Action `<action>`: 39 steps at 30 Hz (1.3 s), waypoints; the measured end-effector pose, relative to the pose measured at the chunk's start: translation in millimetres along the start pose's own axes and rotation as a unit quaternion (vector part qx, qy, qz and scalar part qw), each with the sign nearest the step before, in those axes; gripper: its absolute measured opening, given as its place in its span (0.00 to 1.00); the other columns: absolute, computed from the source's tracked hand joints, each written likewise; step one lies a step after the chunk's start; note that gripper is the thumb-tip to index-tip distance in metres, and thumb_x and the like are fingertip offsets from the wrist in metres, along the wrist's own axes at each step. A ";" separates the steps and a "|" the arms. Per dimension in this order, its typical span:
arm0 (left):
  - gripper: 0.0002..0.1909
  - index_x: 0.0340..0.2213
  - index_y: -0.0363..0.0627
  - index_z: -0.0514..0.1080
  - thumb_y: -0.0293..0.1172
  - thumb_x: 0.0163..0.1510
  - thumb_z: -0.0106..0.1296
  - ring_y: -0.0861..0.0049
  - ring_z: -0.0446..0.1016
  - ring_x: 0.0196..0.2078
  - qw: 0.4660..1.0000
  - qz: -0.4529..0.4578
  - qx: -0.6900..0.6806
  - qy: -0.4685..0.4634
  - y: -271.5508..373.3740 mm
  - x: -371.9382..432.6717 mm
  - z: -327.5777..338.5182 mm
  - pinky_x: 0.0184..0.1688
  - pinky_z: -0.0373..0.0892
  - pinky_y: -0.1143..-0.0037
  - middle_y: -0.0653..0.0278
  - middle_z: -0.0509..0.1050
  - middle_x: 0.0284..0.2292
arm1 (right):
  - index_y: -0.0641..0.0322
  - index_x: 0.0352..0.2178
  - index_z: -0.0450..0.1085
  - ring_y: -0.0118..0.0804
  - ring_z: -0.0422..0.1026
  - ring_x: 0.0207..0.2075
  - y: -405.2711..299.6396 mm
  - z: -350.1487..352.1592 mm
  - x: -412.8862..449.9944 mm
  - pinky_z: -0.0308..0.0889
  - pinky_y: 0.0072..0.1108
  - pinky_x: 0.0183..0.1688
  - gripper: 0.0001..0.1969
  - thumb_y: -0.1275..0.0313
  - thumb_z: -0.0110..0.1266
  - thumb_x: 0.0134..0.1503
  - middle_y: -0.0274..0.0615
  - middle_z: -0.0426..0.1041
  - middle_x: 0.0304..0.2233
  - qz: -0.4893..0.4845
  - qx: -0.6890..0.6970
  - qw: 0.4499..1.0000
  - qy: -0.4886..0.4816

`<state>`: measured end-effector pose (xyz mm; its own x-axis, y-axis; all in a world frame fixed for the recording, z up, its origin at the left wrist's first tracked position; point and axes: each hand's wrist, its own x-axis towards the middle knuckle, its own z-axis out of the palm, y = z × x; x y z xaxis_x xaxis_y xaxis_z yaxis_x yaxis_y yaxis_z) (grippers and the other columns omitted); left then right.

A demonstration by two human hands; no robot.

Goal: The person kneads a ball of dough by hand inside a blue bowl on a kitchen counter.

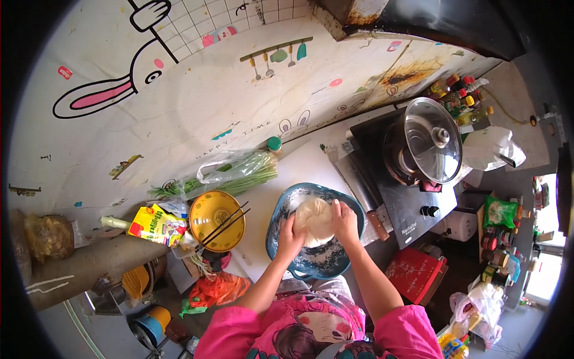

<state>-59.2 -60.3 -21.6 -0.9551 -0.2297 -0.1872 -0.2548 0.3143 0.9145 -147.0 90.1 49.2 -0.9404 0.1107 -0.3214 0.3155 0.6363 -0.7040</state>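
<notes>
A round lump of pale dough (315, 221) rests in a blue basin (323, 268) whose inside is dusted with white flour. My left hand (291, 239) presses against the dough's left side. On the opposite side, my right hand (345, 221) cups the dough, its fingers at the upper right edge. Both hands hold the lump between them inside the basin. To the left stands a yellow bowl (217, 220) with a pair of dark chopsticks (224, 224) lying across it.
A cleaver (378, 225) lies right of the basin, beside a black cooktop (421, 215) bearing a pot with a glass lid (432, 140). Bagged green stalks (242, 172) and a green-capped jar (274, 144) sit near the wall. A yellow packet (157, 225) lies left of the bowl.
</notes>
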 end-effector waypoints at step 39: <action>0.43 0.56 0.35 0.49 0.22 0.40 0.58 0.54 0.64 0.41 0.992 -0.011 0.118 -0.044 3.8 -18.6 19.6 0.44 0.64 0.68 0.47 0.60 0.39 | 0.58 0.33 0.65 0.44 0.71 0.28 23.0 47.7 -45.2 0.67 0.29 0.30 0.21 0.59 0.61 0.40 0.42 0.70 0.24 -0.236 -0.154 0.956 0.081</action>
<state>-45.3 -36.7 -21.7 -0.9558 -0.1615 -0.2455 -0.2939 0.5188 0.8028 -91.3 63.3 17.3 -0.9841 -0.1430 0.1050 -0.1769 0.8366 -0.5185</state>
